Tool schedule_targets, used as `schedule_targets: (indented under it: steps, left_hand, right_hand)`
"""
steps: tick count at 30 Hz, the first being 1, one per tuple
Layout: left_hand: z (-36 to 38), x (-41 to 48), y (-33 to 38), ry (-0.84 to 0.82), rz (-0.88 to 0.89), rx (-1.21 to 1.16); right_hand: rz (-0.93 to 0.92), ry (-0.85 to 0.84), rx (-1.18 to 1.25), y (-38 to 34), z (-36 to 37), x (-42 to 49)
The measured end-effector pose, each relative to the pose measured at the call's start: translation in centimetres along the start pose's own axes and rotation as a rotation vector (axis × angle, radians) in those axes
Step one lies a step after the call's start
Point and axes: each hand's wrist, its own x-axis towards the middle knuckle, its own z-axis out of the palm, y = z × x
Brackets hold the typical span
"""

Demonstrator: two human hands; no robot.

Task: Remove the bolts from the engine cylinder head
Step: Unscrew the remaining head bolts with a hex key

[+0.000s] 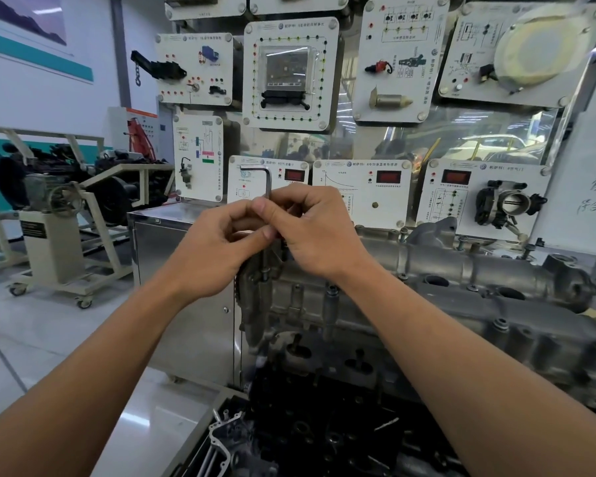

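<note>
A grey cast engine cylinder head [461,304] stretches from centre to the right, with several bolts [403,232] standing along its far edge. An L-shaped hex key [265,177] points upright above the head's left end, its short arm bent to the left. My left hand [221,249] and my right hand [310,228] meet at the key's lower shaft, both with fingers pinched around it. A bolt [265,271] sticks up from the head just below the hands. The key's lower tip is hidden by my fingers.
A wall of white training panels [289,74] with sensors and a throttle body [510,204] stands right behind the head. A steel cabinet [172,256] is at left, an engine on a wheeled stand [59,215] farther left. Dark engine parts [307,435] lie below.
</note>
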Motion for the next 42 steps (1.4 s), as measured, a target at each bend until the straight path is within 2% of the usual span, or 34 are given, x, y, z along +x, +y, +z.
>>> schedule_targets:
  steps: [3, 8, 11, 18, 20, 23, 25, 27, 31, 37, 40, 42]
  left_hand:
    - [-0.8, -0.2, 0.0, -0.113, 0.024, 0.038]
    - [-0.2, 0.1, -0.2, 0.13, 0.057, 0.2]
    - [0.5, 0.6, -0.3, 0.175, 0.085, 0.235]
    - [-0.8, -0.4, -0.4, -0.055, 0.024, 0.002]
    - [-0.8, -0.5, -0.4, 0.029, 0.01, 0.007]
    - [0.2, -0.1, -0.5, 0.204, 0.043, 0.15]
    - [0.6, 0.2, -0.6, 0.248, 0.035, 0.189]
    - [0.5, 0.3, -0.5, 0.202, 0.008, 0.13]
    - [-0.3, -0.3, -0.2, -0.003, 0.016, -0.008]
    - [1.1, 0.0, -0.3, 0.273, 0.028, 0.16]
    - [1.4, 0.4, -0.3, 0.294, 0.039, 0.216]
    - [0.7, 0.2, -0.3, 0.203, 0.037, 0.159]
  right_hand:
    - [0.014, -0.003, -0.01, 0.1, 0.1, 0.0]
    - [0.016, -0.011, -0.028, 0.2, 0.0, 0.0]
    - [0.02, -0.022, -0.034, 0.2, 0.0, 0.0]
    - [0.031, -0.015, -0.027, 0.2, 0.1, 0.0]
    - [0.035, -0.018, -0.036, 0.1, 0.1, 0.0]
    - [0.036, -0.031, -0.054, 0.0, 0.0, -0.1]
    - [0.039, -0.037, -0.05, -0.1, 0.0, -0.1]
    - [0.046, -0.031, -0.036, -0.2, -0.1, -0.2]
    - [0.033, -0.026, -0.056, -0.3, 0.0, -0.2]
    - [0.024, -0.04, -0.061, -0.3, 0.0, -0.3]
    - [0.021, -0.036, -0.055, -0.4, -0.1, -0.3]
    - [0.026, -0.038, -0.054, -0.4, -0.1, -0.3]
